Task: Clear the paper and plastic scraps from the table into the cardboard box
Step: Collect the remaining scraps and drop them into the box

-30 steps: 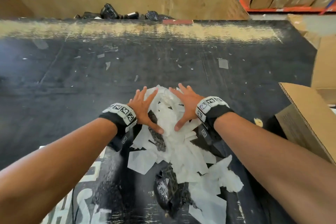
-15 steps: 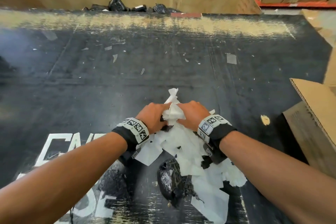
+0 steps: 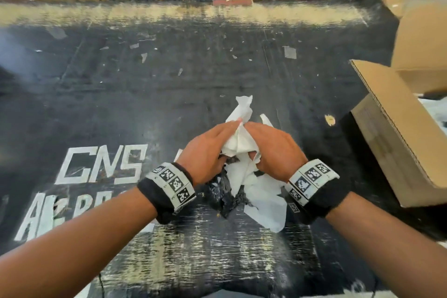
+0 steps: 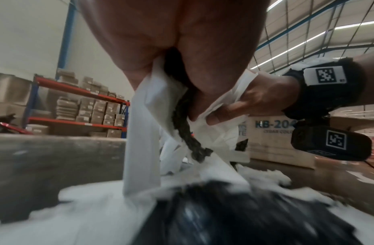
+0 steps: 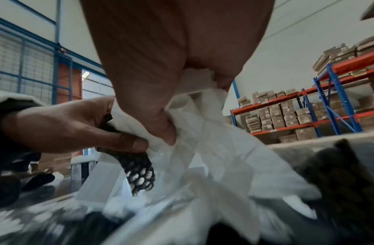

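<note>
Currently, the left hand [image 3: 205, 155] and right hand [image 3: 271, 150] each close their grip on one bundle of paper scraps [image 3: 238, 143] and black plastic mesh [image 5: 139, 172] above the worktop [image 3: 145, 94]. Light, limp, loose material; hold from both sides. The cardboard box [image 3: 396, 143] stands right.

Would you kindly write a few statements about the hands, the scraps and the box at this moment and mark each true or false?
1. Both hands grip the white paper scraps. True: left hand and right hand bunch them together.
2. The cardboard box stands to the person's left. False: it is on the right.
3. A black mesh scrap hangs from the left hand's grip. True.
4. The table is white. False: it is black with white lettering.
5. The paper is already over the box. False: it is above the table.
</note>
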A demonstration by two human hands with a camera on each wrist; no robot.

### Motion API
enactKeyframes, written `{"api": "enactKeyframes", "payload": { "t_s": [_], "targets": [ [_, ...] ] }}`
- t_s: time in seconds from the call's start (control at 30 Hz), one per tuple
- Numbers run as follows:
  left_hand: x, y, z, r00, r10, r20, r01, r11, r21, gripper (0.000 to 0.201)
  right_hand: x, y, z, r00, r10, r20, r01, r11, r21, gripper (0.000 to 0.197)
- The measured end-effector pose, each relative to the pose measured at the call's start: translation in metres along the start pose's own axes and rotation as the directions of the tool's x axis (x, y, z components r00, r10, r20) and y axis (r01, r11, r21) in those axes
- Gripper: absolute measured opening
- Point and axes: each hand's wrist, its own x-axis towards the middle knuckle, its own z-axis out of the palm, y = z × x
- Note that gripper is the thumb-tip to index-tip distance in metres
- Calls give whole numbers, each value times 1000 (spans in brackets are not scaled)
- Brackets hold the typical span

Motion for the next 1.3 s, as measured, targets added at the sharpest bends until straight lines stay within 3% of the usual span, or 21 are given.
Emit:
{"api": "enactKeyframes", "payload": {
  "t_s": [0.07, 0.17, 0.27, 0.33, 0.4, 0.53, 0.6, 0.67, 0.73, 0.8, 0.9, 1.0, 1.17, 1.3],
  "targets": [
    [-18, 2, 17, 992, 11, 122, -13, 1000, 15, 80, -23, 3, 19, 992, 13, 124, -16, 1000, 22, 71],
    [-40, 5, 27, 949, -67, 309, 14, 985, 172, 111, -47, 9, 38, 947, 41, 319, -47, 999, 10, 101],
    [-55, 13, 13, 950, -83, 301, -12, 954, 301, 137, -60, 14, 31, 931, 42, 362, -32, 999, -35, 129],
    [-59, 13, 2, 955, -108, 275, -14, 913, 407, 148, -69, 18, 14, 924, 36, 380, -24, 999, -36, 136],
    [-61, 10, -5, 948, -168, 269, 33, 895, 445, 155, -78, 22, -7, 935, 43, 351, -54, 998, 21, 133],
    [-63, -1, -5, 888, -263, 378, 120, 925, 361, 158, -80, 45, -32, 959, 223, 174, -252, 953, 167, 97],
    [-63, -3, 0, 858, -265, 440, 166, 953, 252, 155, -71, 70, -26, 907, 394, 150, -415, 897, 153, 95],
    [-62, 0, 8, 847, -254, 466, 185, 964, 189, 152, -61, 93, -11, 812, 533, 236, -569, 813, 123, 105],
    [-59, 4, 15, 836, -248, 489, 185, 967, 175, 151, -54, 102, 5, 767, 542, 343, -605, 789, 106, 112],
    [-56, 7, 18, 827, -249, 504, 195, 968, 160, 150, -50, 93, 15, 796, 449, 406, -538, 833, 134, 112],
    [-54, 8, 11, 850, -273, 450, 244, 962, 123, 148, -48, 72, 10, 841, 311, 444, -428, 883, 191, 115],
    [-54, 8, -3, 868, -292, 402, 249, 956, 157, 149, -55, 65, -8, 874, 193, 446, -282, 949, 143, 136],
    [-39, 4, -9, 872, -286, 398, 194, 947, 255, 153, -75, 57, -8, 842, 2, 539, 16, 999, -29, 157],
    [-14, -5, 14, 844, -278, 459, 158, 946, 282, 156, -72, 47, 17, 869, -42, 493, 54, 998, -10, 159]
  ]
}}
